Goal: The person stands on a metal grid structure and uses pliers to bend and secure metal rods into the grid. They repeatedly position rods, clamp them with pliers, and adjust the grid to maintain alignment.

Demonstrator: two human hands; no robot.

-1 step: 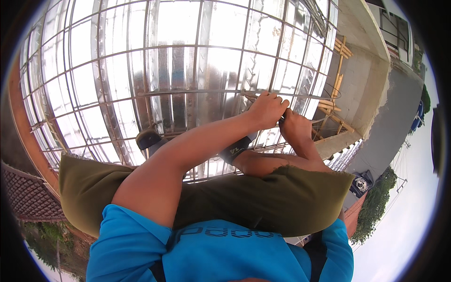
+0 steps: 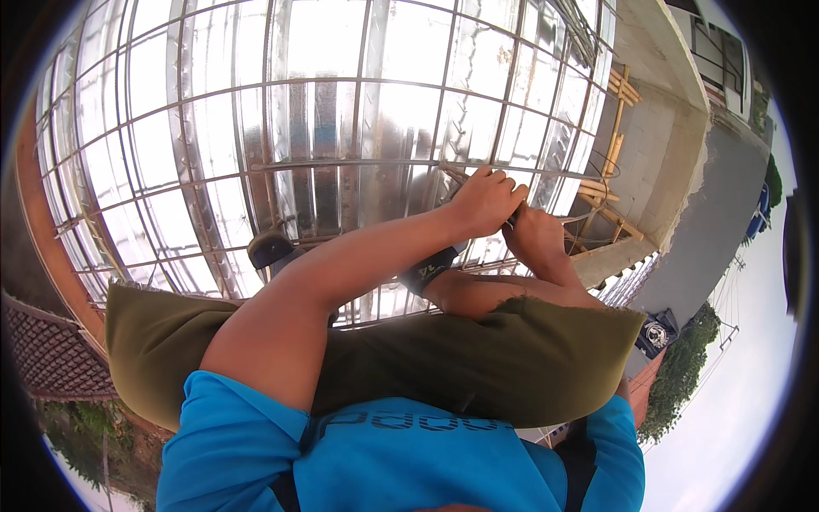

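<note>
My left hand (image 2: 486, 203) is closed above the steel bar grid (image 2: 358, 165), its knuckles close to one of the crossing bars. Right beside it, my right hand (image 2: 537, 237) is also closed, its thumb side near my left fingers. A small dark piece (image 2: 512, 220) shows between the two hands, and a thin rod-like end (image 2: 452, 173) sticks out beyond my left hand. My fingers hide most of what is held, so its kind is unclear. Under the grid lies shiny ribbed metal decking (image 2: 320, 124).
Below my arms, my knees are in olive trousers (image 2: 409, 358), and a dark shoe (image 2: 271, 250) rests on the grid. At right are a bare concrete wall edge (image 2: 682, 171) and bamboo poles (image 2: 616, 145). Loose bars (image 2: 576, 30) lie at the far right. A tiled roof (image 2: 55, 354) shows at left.
My right hand has shifted very slightly down and left. My left hand stays almost in place, still closed.
</note>
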